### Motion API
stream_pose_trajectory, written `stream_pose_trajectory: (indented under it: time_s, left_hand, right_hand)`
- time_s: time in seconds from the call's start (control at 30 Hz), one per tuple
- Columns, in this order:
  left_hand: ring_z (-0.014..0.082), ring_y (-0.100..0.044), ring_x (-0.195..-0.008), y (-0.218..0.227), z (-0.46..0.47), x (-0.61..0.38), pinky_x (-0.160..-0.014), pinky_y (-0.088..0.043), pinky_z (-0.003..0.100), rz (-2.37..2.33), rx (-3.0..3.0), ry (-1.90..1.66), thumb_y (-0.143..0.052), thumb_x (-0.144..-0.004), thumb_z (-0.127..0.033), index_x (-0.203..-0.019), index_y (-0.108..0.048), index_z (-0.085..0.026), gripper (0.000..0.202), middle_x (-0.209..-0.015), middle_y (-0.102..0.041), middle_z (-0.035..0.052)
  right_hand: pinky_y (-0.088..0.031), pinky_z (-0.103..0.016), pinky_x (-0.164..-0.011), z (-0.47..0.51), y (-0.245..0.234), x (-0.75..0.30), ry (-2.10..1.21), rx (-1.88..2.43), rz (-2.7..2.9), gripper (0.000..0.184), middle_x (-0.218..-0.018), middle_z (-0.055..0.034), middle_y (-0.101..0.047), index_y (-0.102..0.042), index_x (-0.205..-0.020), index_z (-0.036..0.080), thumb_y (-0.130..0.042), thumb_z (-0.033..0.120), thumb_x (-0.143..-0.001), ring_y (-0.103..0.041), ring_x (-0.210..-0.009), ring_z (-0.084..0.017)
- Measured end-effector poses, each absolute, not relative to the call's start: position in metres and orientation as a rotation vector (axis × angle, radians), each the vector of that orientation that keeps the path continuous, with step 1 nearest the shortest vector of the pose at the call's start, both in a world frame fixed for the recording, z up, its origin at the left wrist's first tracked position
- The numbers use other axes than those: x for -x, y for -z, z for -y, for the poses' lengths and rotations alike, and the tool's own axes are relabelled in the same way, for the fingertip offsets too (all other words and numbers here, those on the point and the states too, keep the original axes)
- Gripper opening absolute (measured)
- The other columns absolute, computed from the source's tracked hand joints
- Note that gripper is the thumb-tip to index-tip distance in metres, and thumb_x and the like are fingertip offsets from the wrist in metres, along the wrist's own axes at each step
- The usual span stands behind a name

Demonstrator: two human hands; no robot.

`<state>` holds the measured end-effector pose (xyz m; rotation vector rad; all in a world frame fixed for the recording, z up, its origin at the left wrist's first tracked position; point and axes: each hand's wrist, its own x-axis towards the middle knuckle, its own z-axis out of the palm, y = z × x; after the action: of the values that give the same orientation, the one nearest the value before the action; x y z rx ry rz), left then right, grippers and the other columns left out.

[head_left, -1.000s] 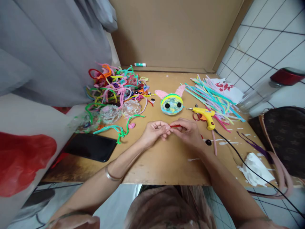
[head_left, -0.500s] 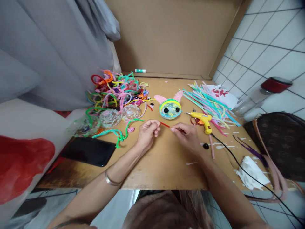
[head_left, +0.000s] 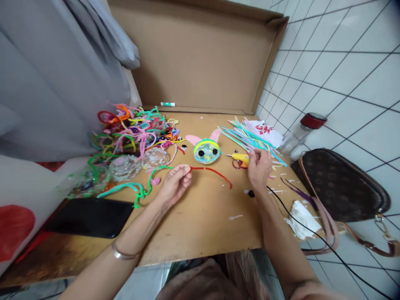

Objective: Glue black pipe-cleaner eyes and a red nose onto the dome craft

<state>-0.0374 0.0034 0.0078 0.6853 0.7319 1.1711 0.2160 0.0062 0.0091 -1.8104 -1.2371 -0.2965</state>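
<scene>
My left hand pinches one end of a red pipe cleaner that curves to the right over the table. My right hand has closed on the yellow glue gun, whose nozzle points left. Between the hands, a little farther back, lies a round craft face with black eyes, a yellow-green rim and pink ears.
A heap of coloured pipe cleaners lies at back left, straight ones at back right. A black phone, clear domes, a brown bag, a red-lidded jar, tissue and the black cord surround the cardboard-backed wooden table.
My right hand let go of the red pipe cleaner and moved right to the glue gun. The left hand keeps its end. The camera view shifted right and up.
</scene>
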Motion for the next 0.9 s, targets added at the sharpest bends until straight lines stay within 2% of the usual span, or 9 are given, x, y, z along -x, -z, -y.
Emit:
stream_pose_trajectory:
  time_s: [0.1,0.17,0.3,0.4,0.57,0.67,0.73,0.9]
  left_hand:
    - [0.0020,-0.035,-0.043,-0.009,-0.004,0.042,-0.039,-0.027,0.012,-0.637,-0.640,-1.086,-0.078,-0.059,-0.021,-0.065,-0.049,-0.015,0.030,-0.051,-0.046,-0.0062]
    - [0.0019,-0.034,-0.042,-0.009,-0.005,0.045,-0.038,-0.026,0.011,-0.571,-0.603,-1.044,-0.078,-0.059,-0.021,-0.063,-0.047,-0.015,0.032,-0.050,-0.043,-0.0069]
    - [0.0016,-0.033,-0.042,-0.009,-0.007,0.046,-0.037,-0.028,0.011,-0.487,-0.543,-1.050,-0.076,-0.062,-0.017,-0.059,-0.043,-0.015,0.033,-0.051,-0.041,-0.0066]
    - [0.0015,-0.034,-0.043,-0.008,-0.007,0.045,-0.038,-0.029,0.011,-0.483,-0.529,-1.058,-0.073,-0.064,-0.015,-0.059,-0.042,-0.015,0.032,-0.052,-0.040,-0.0064]
    - [0.0019,-0.034,-0.043,-0.006,-0.004,0.041,-0.038,-0.029,0.011,-0.524,-0.532,-1.031,-0.073,-0.066,-0.016,-0.061,-0.043,-0.015,0.030,-0.053,-0.040,-0.0061]
    - [0.0019,-0.034,-0.043,-0.005,-0.003,0.039,-0.038,-0.029,0.011,-0.536,-0.533,-1.019,-0.073,-0.065,-0.016,-0.061,-0.043,-0.015,0.030,-0.052,-0.041,-0.0062]
    - [0.0018,-0.033,-0.042,-0.006,-0.002,0.038,-0.038,-0.028,0.011,-0.540,-0.538,-1.012,-0.074,-0.064,-0.016,-0.061,-0.043,-0.015,0.031,-0.052,-0.041,-0.0064]
    - [0.0017,-0.033,-0.042,-0.009,0.001,0.036,-0.037,-0.025,0.011,-0.541,-0.543,-1.013,-0.073,-0.063,-0.015,-0.062,-0.045,-0.015,0.029,-0.051,-0.041,-0.0063]
  right_hand:
    - [-0.039,-0.040,-0.084,-0.010,-0.006,-0.221,0.234,2.252,1.330,0.037,-0.106,-0.0199,-0.060,-0.057,-0.106,0.010,-0.041,0.040,-0.091,-0.055,-0.102,-0.031]
    - [-0.040,-0.040,-0.080,-0.011,-0.002,-0.220,0.194,2.371,1.353,0.040,-0.108,-0.0222,-0.059,-0.055,-0.108,0.008,-0.044,0.041,-0.089,-0.056,-0.101,-0.034]
    - [-0.041,-0.036,-0.070,-0.012,0.008,-0.217,0.170,2.402,1.344,0.049,-0.103,-0.0198,-0.062,-0.051,-0.112,0.009,-0.053,0.048,-0.083,-0.060,-0.093,-0.032]
    - [-0.040,-0.035,-0.071,-0.012,0.010,-0.216,0.198,2.407,1.340,0.051,-0.103,-0.0182,-0.061,-0.049,-0.115,0.010,-0.055,0.048,-0.082,-0.059,-0.095,-0.031]
    - [-0.035,-0.041,-0.083,-0.006,0.004,-0.213,0.414,2.338,1.442,0.044,-0.114,-0.0215,-0.054,-0.053,-0.112,0.009,-0.052,0.043,-0.083,-0.049,-0.105,-0.034]
    - [-0.035,-0.038,-0.084,-0.005,0.006,-0.209,0.359,2.217,1.771,0.025,-0.106,-0.0149,-0.059,-0.061,-0.100,0.015,-0.046,0.031,-0.088,-0.050,-0.100,-0.028]
    - [-0.035,-0.035,-0.083,-0.006,0.010,-0.205,0.287,2.161,1.940,0.021,-0.099,-0.0111,-0.062,-0.065,-0.092,0.018,-0.045,0.024,-0.088,-0.052,-0.096,-0.024]
    - [-0.038,-0.035,-0.077,-0.011,0.018,-0.201,0.282,2.243,1.948,0.024,-0.105,-0.0157,-0.060,-0.065,-0.102,0.015,-0.045,0.020,-0.089,-0.053,-0.093,-0.025]
